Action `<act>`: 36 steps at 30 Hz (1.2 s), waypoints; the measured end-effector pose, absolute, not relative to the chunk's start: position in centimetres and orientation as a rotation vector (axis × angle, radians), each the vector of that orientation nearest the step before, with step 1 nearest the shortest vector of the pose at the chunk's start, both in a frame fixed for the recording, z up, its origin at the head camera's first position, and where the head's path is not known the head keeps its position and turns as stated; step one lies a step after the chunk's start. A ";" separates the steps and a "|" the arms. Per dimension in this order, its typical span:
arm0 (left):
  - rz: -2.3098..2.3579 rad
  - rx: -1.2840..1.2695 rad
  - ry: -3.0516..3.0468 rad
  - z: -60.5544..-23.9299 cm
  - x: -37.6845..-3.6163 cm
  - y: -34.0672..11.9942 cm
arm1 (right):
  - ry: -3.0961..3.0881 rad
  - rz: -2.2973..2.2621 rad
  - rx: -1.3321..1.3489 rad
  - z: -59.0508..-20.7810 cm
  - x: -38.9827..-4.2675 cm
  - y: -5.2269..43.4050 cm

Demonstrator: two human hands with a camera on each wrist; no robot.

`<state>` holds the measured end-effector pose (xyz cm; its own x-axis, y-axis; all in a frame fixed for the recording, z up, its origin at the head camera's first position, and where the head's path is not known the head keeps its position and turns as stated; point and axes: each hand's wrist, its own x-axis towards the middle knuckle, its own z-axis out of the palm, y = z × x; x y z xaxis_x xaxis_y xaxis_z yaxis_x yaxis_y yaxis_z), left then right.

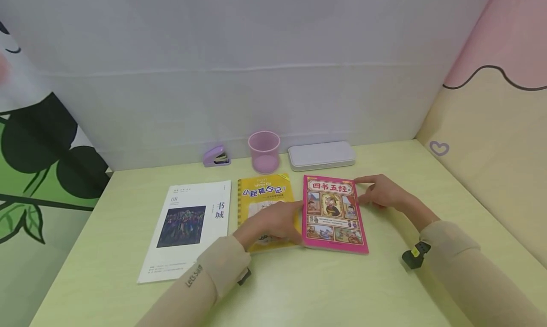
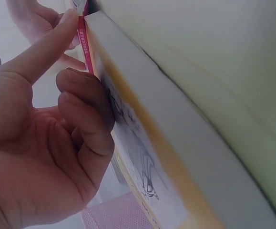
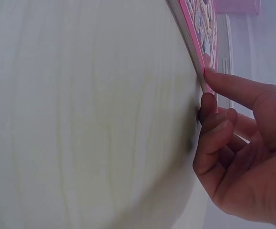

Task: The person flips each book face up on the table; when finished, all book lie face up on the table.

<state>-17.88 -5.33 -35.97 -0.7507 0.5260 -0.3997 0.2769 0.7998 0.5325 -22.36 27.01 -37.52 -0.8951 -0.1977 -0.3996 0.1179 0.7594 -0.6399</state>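
Observation:
A pink comic-style book (image 1: pixel 333 218) lies face up between my two hands. My left hand (image 1: pixel 275 220) holds its left side, thumb and index fingertip at the spine; the other fingers curl in above the yellow book (image 1: pixel 265 182). In the left wrist view the thumb reaches the near end of the pink spine (image 2: pixel 85 45). My right hand (image 1: pixel 382 191) grips the opposite edge near the far corner. From the right wrist, the tips of thumb and fingers (image 3: pixel 219 78) meet that edge, while the remaining fingers bend inward. My left hand covers part of the yellow cover.
A white magazine (image 1: pixel 188 251) lies at the left, beside the yellow book. Along the back wall stand a purple stapler (image 1: pixel 215 156), a pink mesh cup (image 1: pixel 264 151) and a pale flat case (image 1: pixel 321 155). Side walls border the light wood table (image 1: pixel 325 289).

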 end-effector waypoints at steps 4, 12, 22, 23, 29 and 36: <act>0.587 0.616 2.452 -35.8 -17.7 -5.1 | 2.504 -0.945 -0.072 -37.6 -22.4 27.2; 0.584 0.586 2.470 -36.0 -17.5 -5.0 | 2.501 -0.952 -0.097 -37.4 -22.6 26.8; 0.552 0.554 2.496 -36.1 -17.6 -4.2 | 2.486 -1.002 -0.115 -37.5 -22.9 26.9; 0.550 0.551 2.496 -36.1 -17.6 -4.1 | 2.484 -1.003 -0.116 -37.6 -23.0 26.9; 0.567 0.509 2.496 -36.1 -17.4 -3.6 | 2.476 -0.986 -0.135 -37.9 -23.6 27.2; 0.593 0.479 2.501 -36.1 -17.1 -3.4 | 2.474 -0.970 -0.146 -37.8 -24.1 27.2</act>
<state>-17.15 -3.42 -36.07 -0.8020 0.4405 -0.4034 0.2124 0.8415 0.4967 -24.07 27.23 -37.81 -0.8814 -0.2646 -0.3914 0.0718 0.7438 -0.6645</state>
